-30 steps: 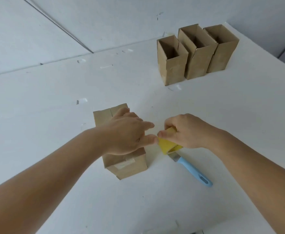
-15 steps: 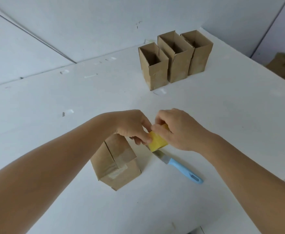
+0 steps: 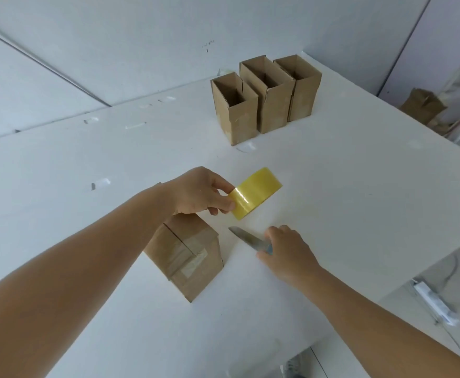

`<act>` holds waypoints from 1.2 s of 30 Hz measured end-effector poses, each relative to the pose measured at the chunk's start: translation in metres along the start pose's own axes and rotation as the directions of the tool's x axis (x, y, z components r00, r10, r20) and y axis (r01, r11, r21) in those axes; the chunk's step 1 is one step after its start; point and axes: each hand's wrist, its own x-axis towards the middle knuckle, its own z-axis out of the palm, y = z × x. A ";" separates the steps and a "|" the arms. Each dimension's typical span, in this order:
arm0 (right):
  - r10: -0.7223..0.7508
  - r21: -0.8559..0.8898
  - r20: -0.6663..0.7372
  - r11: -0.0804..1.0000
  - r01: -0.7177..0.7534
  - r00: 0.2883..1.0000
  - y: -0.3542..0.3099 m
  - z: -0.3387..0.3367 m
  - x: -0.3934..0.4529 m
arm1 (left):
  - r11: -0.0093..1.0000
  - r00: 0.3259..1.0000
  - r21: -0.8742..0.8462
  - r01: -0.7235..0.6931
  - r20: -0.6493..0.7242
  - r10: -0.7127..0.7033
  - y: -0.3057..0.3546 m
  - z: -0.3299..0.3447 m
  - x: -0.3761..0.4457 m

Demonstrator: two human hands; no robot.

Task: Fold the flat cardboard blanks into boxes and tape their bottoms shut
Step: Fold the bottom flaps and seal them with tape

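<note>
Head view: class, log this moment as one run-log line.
left hand holds tape roll | right hand on knife | taped box inverted

Soft, even daylight fills the scene, bright and slightly washed out on the white table point(image 3: 359, 214). Shadows are faint, falling toward 5 o'clock. Wide-angle distortion bends lines at the edges, with mild blur at 3 o'clock.

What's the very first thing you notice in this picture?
The bright yellow roll of tape stands out most, held up by the left hand over the middle of the white table. Just below it, the right hand rests on a knife, beside a cardboard box with tape across its top. Three open boxes stand in a row at the back.
</note>
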 end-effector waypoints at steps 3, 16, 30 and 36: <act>-0.023 -0.019 -0.014 1.000 0.023 1.000 -0.009 0.003 -0.002 | 1.000 0.999 -0.018 -0.006 -0.037 0.006 -0.002 0.002 -0.002; -0.112 -0.031 -0.168 0.994 0.108 0.979 -0.022 -0.088 -0.069 | 0.998 0.992 -0.027 -0.061 -0.116 0.057 -0.002 0.005 -0.003; -0.152 -0.424 -0.161 0.903 0.071 0.975 -0.097 -0.107 -0.065 | 0.988 0.979 -0.073 -0.137 -0.162 0.124 -0.007 0.008 -0.003; -0.045 -0.372 0.055 0.926 0.062 0.997 -0.073 -0.067 -0.036 | 0.961 0.967 -0.201 -0.191 -0.207 0.149 -0.009 0.006 -0.005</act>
